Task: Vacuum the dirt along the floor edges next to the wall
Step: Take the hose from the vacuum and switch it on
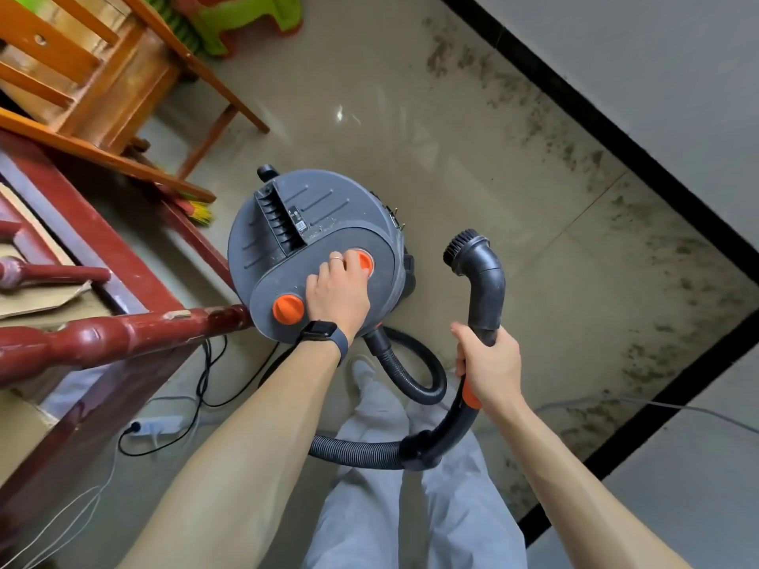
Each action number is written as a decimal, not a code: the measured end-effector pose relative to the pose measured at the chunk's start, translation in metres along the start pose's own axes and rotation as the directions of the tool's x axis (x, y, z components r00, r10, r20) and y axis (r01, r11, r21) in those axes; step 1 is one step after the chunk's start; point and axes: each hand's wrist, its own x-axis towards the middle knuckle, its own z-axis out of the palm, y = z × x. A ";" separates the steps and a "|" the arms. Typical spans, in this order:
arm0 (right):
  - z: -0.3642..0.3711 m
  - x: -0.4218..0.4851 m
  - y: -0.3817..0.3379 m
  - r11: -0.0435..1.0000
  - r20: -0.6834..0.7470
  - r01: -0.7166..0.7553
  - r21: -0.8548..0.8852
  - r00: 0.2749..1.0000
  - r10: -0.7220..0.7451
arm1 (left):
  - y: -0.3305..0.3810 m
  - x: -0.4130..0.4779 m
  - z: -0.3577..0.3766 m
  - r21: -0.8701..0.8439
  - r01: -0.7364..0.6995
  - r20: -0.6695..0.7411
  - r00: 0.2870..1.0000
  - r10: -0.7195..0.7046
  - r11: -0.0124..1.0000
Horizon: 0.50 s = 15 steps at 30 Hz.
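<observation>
A round grey vacuum cleaner (316,223) stands on the tiled floor (410,129). My left hand (339,289) lies on its top, fingers curled over an orange knob (364,261); a second orange knob (288,309) is beside the wrist. My right hand (491,369) grips the black curved hose handle (486,297), whose round brush nozzle (464,245) is raised off the floor. The ribbed hose (357,449) loops from the handle back to the canister. Dark dirt (530,112) lies in a band along the black skirting (595,112) of the wall.
A dark red wooden bench (123,334) is at the left, close to the canister. Orange wooden chairs (82,76) and a green stool (246,18) stand at the back left. A power strip (158,427) and cables lie on the floor. My legs are below.
</observation>
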 end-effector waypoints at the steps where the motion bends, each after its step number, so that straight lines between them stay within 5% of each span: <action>1: 0.001 -0.002 0.002 1.000 -0.005 0.002 -0.004 1.000 -0.002 | -0.002 0.000 0.001 0.023 -0.021 -0.008 1.000 0.021 1.000; 7: 0.013 -0.017 0.011 0.999 0.000 0.011 -0.040 1.000 -0.011 | -0.018 -0.009 -0.009 -0.122 0.014 -0.031 0.999 -0.018 0.992; 11: 0.029 -0.026 0.010 0.997 0.027 0.006 -0.081 1.000 -0.003 | -0.047 -0.048 -0.001 -0.413 0.370 -0.124 0.882 -0.454 0.832; 13: 0.038 -0.029 0.009 0.996 0.034 0.003 -0.094 0.999 0.000 | -0.068 -0.061 0.006 -0.450 0.535 0.004 0.802 -0.598 0.715; 15: 0.047 -0.032 0.009 0.996 0.045 -0.007 -0.085 0.999 0.010 | -0.087 -0.067 0.014 -0.374 0.566 0.141 0.818 -0.558 0.735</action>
